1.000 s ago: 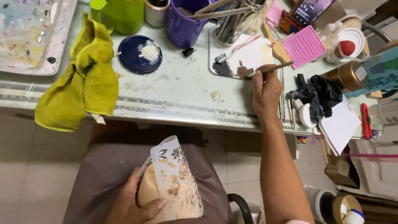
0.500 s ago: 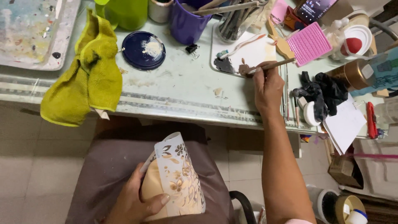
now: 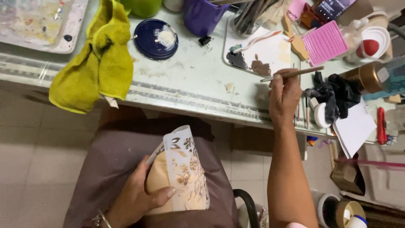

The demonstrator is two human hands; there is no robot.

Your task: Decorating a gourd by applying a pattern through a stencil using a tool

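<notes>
My left hand [image 3: 137, 196] rests on my lap and grips a tan rounded piece [image 3: 159, 181] with a white floral stencil sheet [image 3: 185, 169] wrapped over it. My right hand [image 3: 283, 98] reaches over the table edge and pinches a thin paintbrush [image 3: 295, 73]. The brush lies almost level, its tip pointing left toward the brown paint on a white palette tray [image 3: 270, 48]. Dark grey and brown paint blobs sit on the tray's near left part.
A yellow-green cloth [image 3: 99, 63] hangs over the pale table's front edge [image 3: 185, 90]. A dark blue lid [image 3: 156, 39] with white paste, a purple cup [image 3: 201, 14], a pink ribbed pad [image 3: 324, 42], black cloth [image 3: 337, 95] and white paper [image 3: 356, 128] crowd the table. Tape rolls [image 3: 348, 213] lie on the floor.
My right hand has drawn back slightly from the palette with the brush, now held clear of the paint. The view has shifted closer; my left hand keeps its hold on the stencilled piece.
</notes>
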